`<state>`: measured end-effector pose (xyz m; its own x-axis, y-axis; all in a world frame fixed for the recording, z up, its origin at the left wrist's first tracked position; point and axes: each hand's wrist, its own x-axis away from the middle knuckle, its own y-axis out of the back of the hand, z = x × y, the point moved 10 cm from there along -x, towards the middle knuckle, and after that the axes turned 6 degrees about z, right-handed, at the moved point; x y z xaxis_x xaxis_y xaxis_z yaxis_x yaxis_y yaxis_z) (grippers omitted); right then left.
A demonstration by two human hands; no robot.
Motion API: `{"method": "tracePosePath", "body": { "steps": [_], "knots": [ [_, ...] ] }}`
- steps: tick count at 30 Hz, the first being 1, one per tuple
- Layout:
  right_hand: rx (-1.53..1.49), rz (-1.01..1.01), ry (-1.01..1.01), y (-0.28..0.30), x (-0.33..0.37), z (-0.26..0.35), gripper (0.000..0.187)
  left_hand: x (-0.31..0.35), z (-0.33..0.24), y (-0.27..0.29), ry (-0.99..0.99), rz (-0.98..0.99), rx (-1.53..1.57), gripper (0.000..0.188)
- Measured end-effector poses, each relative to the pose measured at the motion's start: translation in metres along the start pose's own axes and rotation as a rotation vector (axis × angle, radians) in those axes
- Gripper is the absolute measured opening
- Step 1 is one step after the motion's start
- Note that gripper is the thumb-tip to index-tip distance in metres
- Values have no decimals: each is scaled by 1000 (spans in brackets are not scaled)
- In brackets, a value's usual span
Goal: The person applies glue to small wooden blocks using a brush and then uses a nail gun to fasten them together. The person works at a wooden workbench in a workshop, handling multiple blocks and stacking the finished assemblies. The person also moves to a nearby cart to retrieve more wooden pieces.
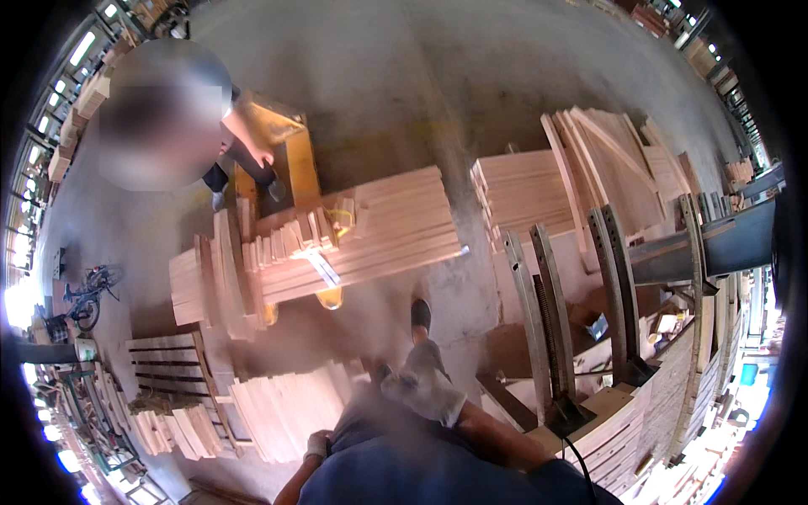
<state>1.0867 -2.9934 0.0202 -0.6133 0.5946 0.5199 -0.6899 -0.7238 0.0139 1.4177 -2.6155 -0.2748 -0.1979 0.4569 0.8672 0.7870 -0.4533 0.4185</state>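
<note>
My right hand (429,397), in a light glove, is in front of my body above my legs. It is smeared, so its fingers and anything in them cannot be made out. My left hand (318,443), also gloved, hangs low at my left side near a stack of pale wooden boards (290,411). Its fingers are mostly hidden. Ahead of me lies a long stack of planks (396,223) on a yellow pallet jack (301,164). Several short wood pieces (290,241) and a white strip (322,269) rest on top of that stack.
Another person (244,139) stands beside the pallet jack at the far left. To my right rise steel uprights (528,324) of a clamp-like frame, with a blue-grey beam (715,244). More boards (518,189) and leaning panels (619,168) stand behind them. A slatted pallet (172,362) lies left.
</note>
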Motion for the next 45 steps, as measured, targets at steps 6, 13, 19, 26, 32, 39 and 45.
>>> {"method": "tracePosePath", "body": {
  "steps": [6,13,19,26,32,39,45],
  "knots": [
    [-141,38,-119,61,-31,-4,37,42,-96,29,207,-16,-18,42],
    [-41,141,-163,65,-53,-25,35,52,-98,-4,136,-42,-5,35],
    [-39,164,-236,54,-60,-7,28,35,-90,-30,261,7,201,39],
    [63,241,-288,20,-74,12,26,38,-85,-27,275,-44,222,36],
    [104,269,-211,-15,-97,18,35,38,-77,-44,319,-36,313,26],
    [270,396,-208,-53,-126,42,31,26,-67,-96,154,-35,210,25],
    [322,464,-254,-75,-145,43,20,35,-65,-136,267,-97,724,30]
  ]
}}
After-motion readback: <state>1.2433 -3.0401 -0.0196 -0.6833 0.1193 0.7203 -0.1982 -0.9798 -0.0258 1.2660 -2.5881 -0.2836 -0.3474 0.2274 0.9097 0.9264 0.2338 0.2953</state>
